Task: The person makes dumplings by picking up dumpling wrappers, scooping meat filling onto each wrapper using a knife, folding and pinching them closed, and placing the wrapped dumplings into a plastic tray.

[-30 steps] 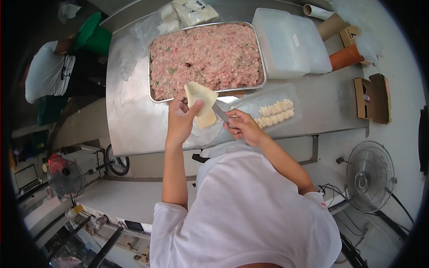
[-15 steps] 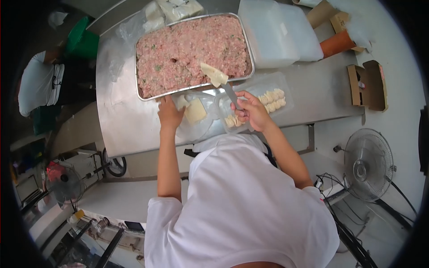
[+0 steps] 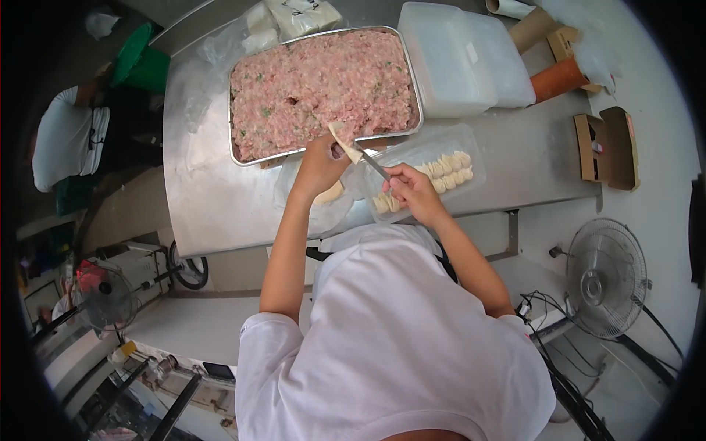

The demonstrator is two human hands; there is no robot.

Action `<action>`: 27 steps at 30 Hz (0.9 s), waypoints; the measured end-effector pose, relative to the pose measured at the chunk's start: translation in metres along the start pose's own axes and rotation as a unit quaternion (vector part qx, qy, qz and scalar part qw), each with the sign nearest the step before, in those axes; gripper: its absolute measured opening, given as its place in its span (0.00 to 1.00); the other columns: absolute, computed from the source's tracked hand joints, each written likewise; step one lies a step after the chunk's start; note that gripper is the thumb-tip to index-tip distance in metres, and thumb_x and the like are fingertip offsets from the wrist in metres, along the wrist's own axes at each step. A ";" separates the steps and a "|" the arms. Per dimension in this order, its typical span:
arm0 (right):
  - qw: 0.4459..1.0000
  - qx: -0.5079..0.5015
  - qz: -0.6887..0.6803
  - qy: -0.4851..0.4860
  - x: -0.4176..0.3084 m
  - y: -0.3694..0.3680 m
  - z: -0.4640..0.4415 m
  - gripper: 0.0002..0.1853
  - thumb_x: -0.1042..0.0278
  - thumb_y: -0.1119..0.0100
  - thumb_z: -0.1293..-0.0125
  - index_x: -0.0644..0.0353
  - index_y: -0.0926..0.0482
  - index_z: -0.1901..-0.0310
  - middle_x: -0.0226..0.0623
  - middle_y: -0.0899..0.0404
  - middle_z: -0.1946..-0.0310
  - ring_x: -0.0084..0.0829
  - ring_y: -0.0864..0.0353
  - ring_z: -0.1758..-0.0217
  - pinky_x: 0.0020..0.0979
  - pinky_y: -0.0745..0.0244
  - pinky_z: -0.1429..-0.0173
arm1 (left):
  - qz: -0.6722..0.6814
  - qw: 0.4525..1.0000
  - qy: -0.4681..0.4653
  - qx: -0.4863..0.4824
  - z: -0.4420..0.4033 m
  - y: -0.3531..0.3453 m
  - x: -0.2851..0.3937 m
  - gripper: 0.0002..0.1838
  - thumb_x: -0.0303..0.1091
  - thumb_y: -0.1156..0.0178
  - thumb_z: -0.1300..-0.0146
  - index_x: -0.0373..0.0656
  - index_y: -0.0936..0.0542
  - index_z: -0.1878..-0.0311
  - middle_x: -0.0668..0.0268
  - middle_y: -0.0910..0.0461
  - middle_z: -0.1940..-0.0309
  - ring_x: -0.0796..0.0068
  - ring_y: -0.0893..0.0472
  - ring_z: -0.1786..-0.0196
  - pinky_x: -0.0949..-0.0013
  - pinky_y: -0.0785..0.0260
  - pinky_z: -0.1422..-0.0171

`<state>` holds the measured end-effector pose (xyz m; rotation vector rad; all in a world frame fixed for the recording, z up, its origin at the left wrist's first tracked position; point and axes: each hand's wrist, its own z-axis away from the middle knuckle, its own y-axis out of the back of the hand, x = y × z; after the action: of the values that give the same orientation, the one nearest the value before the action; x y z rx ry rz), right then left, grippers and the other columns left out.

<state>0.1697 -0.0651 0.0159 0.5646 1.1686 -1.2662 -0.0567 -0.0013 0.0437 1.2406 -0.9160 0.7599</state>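
Note:
My right hand (image 3: 415, 192) is closed round a flat metal blade (image 3: 373, 163). At the blade's tip is a pale dough wrapper (image 3: 342, 142), folded and standing up. My left hand (image 3: 322, 167) is at the left side of that wrapper, its fingers curled and partly hidden behind it. Under my left hand, more wrappers (image 3: 330, 193) lie on a plastic sheet. Beyond both hands is a metal tray (image 3: 234, 140) heaped with minced meat (image 3: 316, 84). To the right, a clear plastic container (image 3: 471, 138) holds several folded dumplings (image 3: 450, 169) in rows.
Translucent plastic boxes (image 3: 448, 62) stand behind on the metal table (image 3: 529, 158). Wrapped packages (image 3: 301, 16) lie past the tray. An open cardboard box (image 3: 607, 149) and a fan (image 3: 604, 279) are at right. A person in a white shirt (image 3: 68, 140) is at left.
My left hand has moved from the wrapper stack up to the wrapper at the blade's tip. Just before that, the wrapper left my left hand and hung on the blade, folded.

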 end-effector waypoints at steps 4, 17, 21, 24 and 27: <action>0.994 0.037 0.090 0.054 0.004 0.000 0.002 0.14 0.69 0.49 0.26 0.60 0.25 0.42 0.26 0.23 0.63 0.13 0.39 0.72 0.17 0.43 0.72 | 0.020 0.999 -0.016 -0.030 -0.004 -0.001 0.000 0.23 0.24 0.33 0.49 0.37 0.22 0.47 0.64 0.21 0.62 0.77 0.23 0.63 0.71 0.30 0.58; 0.986 0.014 -0.168 0.007 -0.007 0.007 0.013 0.13 0.75 0.51 0.27 0.63 0.29 0.42 0.33 0.26 0.63 0.16 0.39 0.72 0.17 0.43 0.74 | 0.610 0.768 0.156 -0.116 0.006 0.001 0.005 0.16 0.23 0.47 0.33 0.36 0.27 0.42 0.58 0.22 0.47 0.67 0.23 0.42 0.61 0.30 0.39; 0.981 0.008 -0.196 -0.004 0.000 0.005 0.013 0.13 0.76 0.51 0.27 0.62 0.29 0.42 0.34 0.26 0.62 0.16 0.39 0.72 0.17 0.43 0.74 | 0.565 0.809 0.158 -0.043 0.003 -0.008 -0.001 0.13 0.25 0.44 0.32 0.38 0.26 0.45 0.59 0.21 0.50 0.69 0.21 0.44 0.61 0.29 0.41; 0.979 -0.003 -0.202 0.004 0.003 0.002 0.014 0.13 0.76 0.51 0.27 0.61 0.29 0.42 0.34 0.26 0.62 0.16 0.39 0.72 0.17 0.43 0.74 | 0.588 0.794 0.148 -0.036 0.002 -0.006 0.000 0.12 0.24 0.43 0.33 0.39 0.25 0.47 0.60 0.20 0.52 0.69 0.20 0.48 0.62 0.28 0.43; 0.977 -0.009 -0.213 -0.004 0.007 0.000 0.015 0.13 0.75 0.51 0.27 0.61 0.29 0.42 0.34 0.26 0.62 0.16 0.39 0.72 0.17 0.44 0.74 | 0.569 0.807 0.156 -0.011 0.006 -0.001 0.015 0.11 0.26 0.45 0.31 0.41 0.26 0.46 0.61 0.20 0.52 0.69 0.20 0.49 0.64 0.27 0.41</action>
<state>0.1741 -0.0807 0.0154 0.3017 1.3380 -1.6160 -0.0497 -0.0076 0.0573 0.3825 -1.3595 1.8235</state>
